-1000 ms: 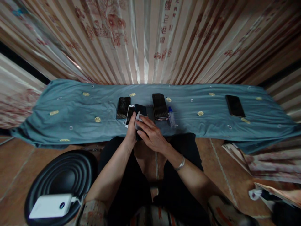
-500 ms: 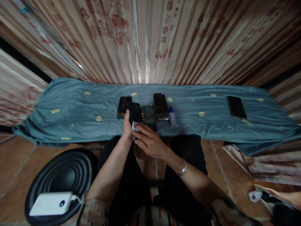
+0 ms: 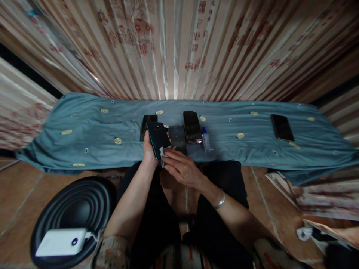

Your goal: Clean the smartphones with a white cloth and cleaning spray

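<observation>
The left hand (image 3: 148, 151) grips a dark rectangular phone with a teal edge (image 3: 157, 138), back up, just above the blue-grey cloth-covered table (image 3: 84, 130). The right hand (image 3: 181, 168) pinches a small white wiping cloth (image 3: 163, 153) against its lower end (apparently mid-wipe); continuing would need steady rubbing. Four more dark phones lie flat, beside one small clear bottle (image 3: 206, 141).

- Phone (image 3: 157, 138): dark teal back
- Wiping cloth (image 3: 163, 152): pale grey-white
- Table cover (image 3: 89, 130): blue-grey with small gold motifs
- Curtain (image 3: 179, 48): cream, red-brown stripes
- Power bank (image 3: 60, 243): white
</observation>
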The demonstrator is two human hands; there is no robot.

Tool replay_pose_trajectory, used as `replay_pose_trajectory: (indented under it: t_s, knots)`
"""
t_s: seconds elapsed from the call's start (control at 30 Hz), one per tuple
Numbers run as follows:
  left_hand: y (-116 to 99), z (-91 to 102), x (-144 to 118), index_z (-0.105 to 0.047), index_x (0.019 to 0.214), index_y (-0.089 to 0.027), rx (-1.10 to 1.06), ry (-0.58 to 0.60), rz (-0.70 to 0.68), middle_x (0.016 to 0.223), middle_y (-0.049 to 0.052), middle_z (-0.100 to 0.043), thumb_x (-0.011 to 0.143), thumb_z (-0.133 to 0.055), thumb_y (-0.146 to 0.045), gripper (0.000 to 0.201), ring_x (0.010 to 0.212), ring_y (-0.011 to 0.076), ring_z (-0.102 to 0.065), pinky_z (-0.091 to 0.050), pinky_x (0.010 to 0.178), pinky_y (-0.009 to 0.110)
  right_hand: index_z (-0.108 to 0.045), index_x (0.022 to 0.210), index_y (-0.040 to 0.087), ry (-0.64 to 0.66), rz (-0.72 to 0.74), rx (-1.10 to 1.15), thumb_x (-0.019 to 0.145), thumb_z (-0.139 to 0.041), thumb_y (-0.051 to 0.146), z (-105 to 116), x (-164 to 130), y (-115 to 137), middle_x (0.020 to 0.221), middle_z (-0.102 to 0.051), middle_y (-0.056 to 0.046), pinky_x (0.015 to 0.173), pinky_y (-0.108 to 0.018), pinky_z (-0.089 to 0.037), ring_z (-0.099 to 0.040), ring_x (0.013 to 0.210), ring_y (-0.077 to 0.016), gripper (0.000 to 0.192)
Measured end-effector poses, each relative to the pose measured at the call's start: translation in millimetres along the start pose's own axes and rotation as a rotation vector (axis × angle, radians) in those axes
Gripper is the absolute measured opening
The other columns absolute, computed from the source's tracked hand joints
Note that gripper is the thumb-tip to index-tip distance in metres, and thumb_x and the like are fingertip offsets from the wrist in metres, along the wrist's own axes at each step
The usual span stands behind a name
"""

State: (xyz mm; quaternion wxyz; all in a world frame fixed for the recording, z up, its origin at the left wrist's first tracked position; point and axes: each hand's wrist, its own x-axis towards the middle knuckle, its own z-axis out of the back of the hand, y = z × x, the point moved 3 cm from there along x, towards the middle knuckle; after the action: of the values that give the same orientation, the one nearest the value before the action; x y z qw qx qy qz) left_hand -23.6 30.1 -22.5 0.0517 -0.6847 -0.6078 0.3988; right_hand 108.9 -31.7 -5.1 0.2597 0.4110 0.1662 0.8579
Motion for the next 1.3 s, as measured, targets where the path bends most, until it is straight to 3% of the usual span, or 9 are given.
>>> replay_pose_trajectory:
  t_s: [0.2, 0.4, 0.57, 0.73, 1.03, 1.3]
  knots:
    - [-3, 2.6, 2, -0.066, 0.115, -0.004, -0.019, 0.040, -0.006, 0.083, 0.013, -0.074, 0.095, -0.027, -0.061, 0.072, 0.070, 0.0201, -0.070, -0.058, 0.071, 0.031, -0.068, 0.118, 0.017, -0.027, -0.076, 0.001, 0.100, -0.044, 0.030, 5, -3, -7, 0.122, -0.069, -0.012, 0.106, -0.041, -0.052, -0.061, 0.122, -0.0210, 0.033]
    - [-4, -1.6, 0, -0.068, 0.106, -0.007, -0.031, 0.074, -0.035, 0.081, 0.011, -0.075, 0.097, -0.022, -0.057, 0.069, 0.069, 0.0180, -0.071, -0.058, 0.070, 0.028, -0.066, 0.123, 0.016, -0.043, -0.159, -0.011, 0.100, -0.044, 0.031, 8, -7, -13, 0.128, -0.066, -0.014, 0.109, -0.042, -0.049, -0.058, 0.126, -0.0220, 0.035]
    - [2, -2.2, -2, -0.069, 0.106, -0.007, 0.031, 0.123, 0.020, 0.086, 0.014, -0.076, 0.096, -0.027, -0.057, 0.067, 0.083, 0.0225, -0.073, -0.059, 0.078, 0.032, -0.065, 0.124, 0.015, -0.045, -0.205, -0.009, 0.101, -0.043, 0.034, 8, -7, -18, 0.131, -0.063, -0.016, 0.109, -0.042, -0.048, -0.057, 0.127, -0.0227, 0.037]
    - [6, -4.6, -5, -0.071, 0.105, -0.007, 0.093, 0.099, -0.004, 0.090, 0.015, -0.076, 0.095, -0.032, -0.055, 0.063, 0.089, 0.0243, -0.073, -0.058, 0.082, 0.033, -0.064, 0.125, 0.019, -0.051, -0.237, -0.007, 0.101, -0.043, 0.037, 7, -6, -23, 0.134, -0.061, -0.014, 0.111, -0.041, -0.046, -0.056, 0.128, -0.0218, 0.037]
    - [17, -4.3, -8, -0.071, 0.102, -0.006, 0.175, 0.039, 0.002, 0.084, 0.012, -0.076, 0.088, -0.053, -0.055, 0.054, 0.082, 0.0208, -0.073, -0.057, 0.080, 0.028, -0.061, 0.129, 0.015, -0.029, -0.313, -0.034, 0.101, -0.042, 0.036, 5, -3, -31, 0.140, -0.056, -0.017, 0.115, -0.046, -0.040, -0.049, 0.135, -0.0248, 0.040]
    - [26, -6.7, -10, -0.072, 0.102, -0.011, 0.125, 0.017, 0.009, 0.085, 0.008, -0.077, 0.091, -0.054, -0.043, 0.039, 0.092, 0.0223, -0.072, -0.056, 0.089, 0.031, -0.057, 0.134, 0.017, -0.060, -0.371, -0.049, 0.100, -0.044, 0.037, 7, -3, -41, 0.143, -0.053, -0.016, 0.117, -0.047, -0.038, -0.047, 0.137, -0.0257, 0.042]
